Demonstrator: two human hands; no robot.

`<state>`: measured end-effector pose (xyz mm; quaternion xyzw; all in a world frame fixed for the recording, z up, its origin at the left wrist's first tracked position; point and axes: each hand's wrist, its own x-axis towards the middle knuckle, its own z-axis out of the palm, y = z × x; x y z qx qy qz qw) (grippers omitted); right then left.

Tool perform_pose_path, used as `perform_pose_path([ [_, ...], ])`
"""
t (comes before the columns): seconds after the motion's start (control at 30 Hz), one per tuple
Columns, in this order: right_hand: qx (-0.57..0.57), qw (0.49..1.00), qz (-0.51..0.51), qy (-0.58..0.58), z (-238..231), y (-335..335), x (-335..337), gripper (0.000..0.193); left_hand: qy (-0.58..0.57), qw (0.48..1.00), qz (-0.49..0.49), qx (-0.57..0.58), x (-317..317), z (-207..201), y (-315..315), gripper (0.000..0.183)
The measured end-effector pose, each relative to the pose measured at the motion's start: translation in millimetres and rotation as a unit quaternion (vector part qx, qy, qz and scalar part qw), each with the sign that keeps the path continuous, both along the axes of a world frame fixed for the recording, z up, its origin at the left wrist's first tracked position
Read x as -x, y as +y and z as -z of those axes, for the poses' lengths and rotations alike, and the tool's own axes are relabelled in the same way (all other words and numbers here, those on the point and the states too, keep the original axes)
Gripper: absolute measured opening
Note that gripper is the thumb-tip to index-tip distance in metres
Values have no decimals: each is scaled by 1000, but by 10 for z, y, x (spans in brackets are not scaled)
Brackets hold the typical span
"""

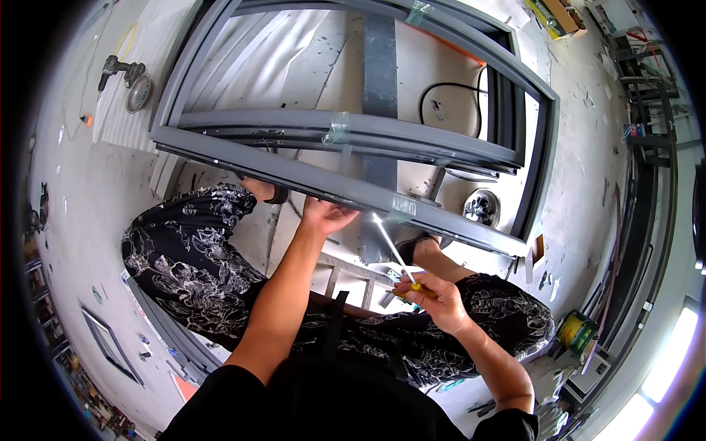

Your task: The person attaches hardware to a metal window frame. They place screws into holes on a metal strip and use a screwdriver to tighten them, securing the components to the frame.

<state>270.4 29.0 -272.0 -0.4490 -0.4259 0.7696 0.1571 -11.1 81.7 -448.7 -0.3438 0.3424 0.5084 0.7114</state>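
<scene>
A large grey metal window frame point(294, 170) lies across the area before my knees, with strips of clear tape on its bars. My left hand point(329, 216) is at the frame's near bar, its fingers curled against the lower edge and partly hidden by it. In my right hand point(439, 303) is a screwdriver point(392, 246) with a long bright shaft and a yellow handle. The shaft slants up and left, its tip just short of the near bar. A second short yellow piece with a metal end pokes out left of that fist; its kind is unclear.
A power drill point(123, 72) rests on a pale sheet at the far left, beside a round metal disc point(140, 93). Under the frame are a black cable point(446, 84) and a round metal dish point(482, 208). Long dark profiles point(647, 228) line the right side.
</scene>
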Motion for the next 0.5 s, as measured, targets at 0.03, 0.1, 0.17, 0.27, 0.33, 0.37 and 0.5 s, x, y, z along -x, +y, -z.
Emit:
perform_pose_path([
  [0.03, 9, 1000, 9, -25, 29, -46, -1, 30, 4, 1000, 6, 25, -12, -9, 1, 41],
  [0.1, -24, 998, -11, -56, 116, -95, -14, 29, 12, 999, 14, 45, -21, -26, 10, 46],
  [0.17, -93, 987, -37, -122, 222, -148, -48, 29, 1, 998, 25, 49, -2, -9, 9, 46],
  [0.27, -183, 959, -88, -199, 203, -108, -90, 30, -11, 998, 27, 57, -16, 12, 2, 48],
  [0.33, -196, 949, -99, -225, 177, -64, -94, 31, -13, 998, 20, 61, -40, -7, 0, 50],
  [0.37, -208, 939, -111, -249, 170, -54, -103, 31, -19, 998, -3, 59, -54, -33, 0, 51],
  [0.5, -221, 937, -99, -252, 281, -70, -190, 30, -20, 997, -35, 65, -96, -109, 34, 53],
])
